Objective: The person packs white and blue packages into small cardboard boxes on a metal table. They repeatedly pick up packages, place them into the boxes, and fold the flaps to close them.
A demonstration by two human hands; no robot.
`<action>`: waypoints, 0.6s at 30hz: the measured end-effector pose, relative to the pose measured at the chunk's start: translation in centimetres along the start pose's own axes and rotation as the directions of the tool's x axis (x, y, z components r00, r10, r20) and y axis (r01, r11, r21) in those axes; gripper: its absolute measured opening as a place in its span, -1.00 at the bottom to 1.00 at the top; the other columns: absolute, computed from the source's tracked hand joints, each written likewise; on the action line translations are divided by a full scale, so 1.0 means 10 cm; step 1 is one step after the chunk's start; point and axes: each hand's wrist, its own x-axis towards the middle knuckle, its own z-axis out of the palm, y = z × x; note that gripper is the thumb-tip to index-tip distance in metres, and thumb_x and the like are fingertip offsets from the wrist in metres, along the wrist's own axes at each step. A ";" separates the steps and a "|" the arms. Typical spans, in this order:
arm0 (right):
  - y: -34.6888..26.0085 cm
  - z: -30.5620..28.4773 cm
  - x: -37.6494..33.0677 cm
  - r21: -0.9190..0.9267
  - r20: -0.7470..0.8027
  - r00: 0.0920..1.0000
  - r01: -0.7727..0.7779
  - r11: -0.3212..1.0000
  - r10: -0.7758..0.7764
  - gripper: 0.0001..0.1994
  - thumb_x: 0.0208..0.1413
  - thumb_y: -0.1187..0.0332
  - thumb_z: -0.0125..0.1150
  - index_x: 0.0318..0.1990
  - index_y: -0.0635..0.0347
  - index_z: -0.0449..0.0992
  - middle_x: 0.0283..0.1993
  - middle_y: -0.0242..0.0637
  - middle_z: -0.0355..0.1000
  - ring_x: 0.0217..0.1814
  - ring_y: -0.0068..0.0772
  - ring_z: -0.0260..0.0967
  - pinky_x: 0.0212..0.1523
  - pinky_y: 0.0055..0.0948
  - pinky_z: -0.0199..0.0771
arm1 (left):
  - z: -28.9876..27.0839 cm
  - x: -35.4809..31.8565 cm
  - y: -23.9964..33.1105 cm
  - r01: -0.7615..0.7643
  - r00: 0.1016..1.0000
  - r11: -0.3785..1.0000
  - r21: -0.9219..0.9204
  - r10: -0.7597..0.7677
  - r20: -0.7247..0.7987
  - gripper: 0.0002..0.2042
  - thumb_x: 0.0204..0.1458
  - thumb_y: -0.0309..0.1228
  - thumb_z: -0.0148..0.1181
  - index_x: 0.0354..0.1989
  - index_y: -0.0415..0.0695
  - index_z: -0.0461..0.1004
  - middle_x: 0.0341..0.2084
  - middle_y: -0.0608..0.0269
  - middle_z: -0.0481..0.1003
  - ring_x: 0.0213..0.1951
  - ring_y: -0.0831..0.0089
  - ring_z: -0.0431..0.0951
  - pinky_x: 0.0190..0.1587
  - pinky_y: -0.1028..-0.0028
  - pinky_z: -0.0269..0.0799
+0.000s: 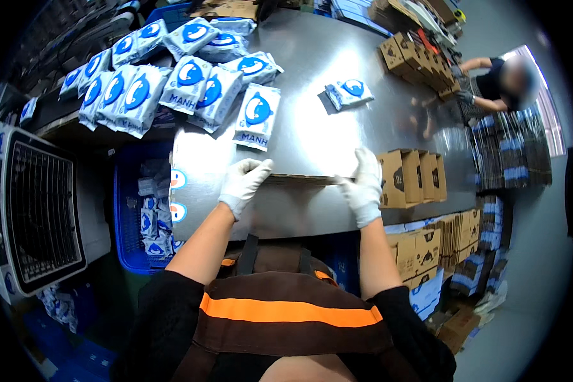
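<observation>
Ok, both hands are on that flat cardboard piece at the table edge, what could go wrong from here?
1. The flat cardboard piece lies close to the near edge of the metal table; a push from the left hand or right hand might slide it off.
2. The white-and-blue pouches overhang the table's left edge above the blue crate; a knock could drop some.
3. The folded boxes stand beside the right hand and could be bumped.

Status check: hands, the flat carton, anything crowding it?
Left hand and right hand grip flat carton by its ends. Standing boxes close right. White-blue pouch just beyond.
</observation>
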 end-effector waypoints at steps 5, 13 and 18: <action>-0.04 0.55 0.05 0.866 0.068 0.824 -0.329 0.376 0.563 0.03 0.07 0.26 0.55 0.56 0.26 -0.08 0.53 0.16 0.06 0.61 0.00 -0.05 0.50 -0.14 0.17 | 0.13 0.15 0.11 0.004 0.999 0.999 0.043 -0.002 -0.053 -0.75 0.15 -0.26 0.44 -0.29 -0.23 0.63 -0.41 0.37 0.61 -0.35 0.66 0.51 -0.23 0.60 0.44; -0.44 0.56 -0.13 0.327 -0.147 0.985 -0.042 0.944 0.094 0.08 -0.09 0.07 0.63 0.51 0.28 0.09 0.56 0.24 -0.01 0.58 0.24 0.02 0.54 0.00 0.06 | 0.15 -0.06 0.14 -0.491 0.841 0.768 0.412 0.541 -0.005 -0.73 0.20 -0.21 0.31 -0.20 -0.21 0.67 -0.30 0.20 0.66 -0.26 0.31 0.64 -0.10 0.30 0.57; -0.39 0.51 -0.10 0.229 0.038 0.960 0.262 0.937 -0.278 -0.26 0.09 0.08 0.44 0.31 0.41 0.38 0.30 0.18 0.38 0.40 0.23 0.29 0.40 -0.01 0.29 | 0.24 -0.06 0.24 -0.570 0.810 0.301 0.765 0.363 0.461 -0.62 0.13 0.01 0.29 -0.40 -0.11 0.67 -0.40 0.23 0.62 -0.25 0.17 0.60 -0.14 0.20 0.50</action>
